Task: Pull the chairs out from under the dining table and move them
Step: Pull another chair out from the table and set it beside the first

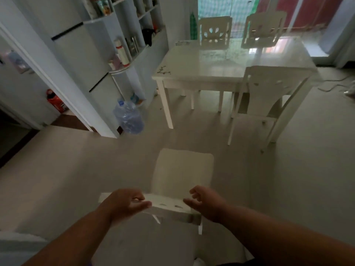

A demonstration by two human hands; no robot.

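Dining room: hands (126, 203) at chair (182, 169)

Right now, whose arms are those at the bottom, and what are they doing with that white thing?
Those arms belong to a person wearing a camera on their head, so you see what they see, looking forward and down. The white thing is a chair standing out on the floor, away from the dining table. The left hand rests on the top of the chair's back. The right hand sits close to it with loosely curled fingers; the picture is too blurry to tell if it grips. One more chair stands at the table's near side, and two stand at the far side.
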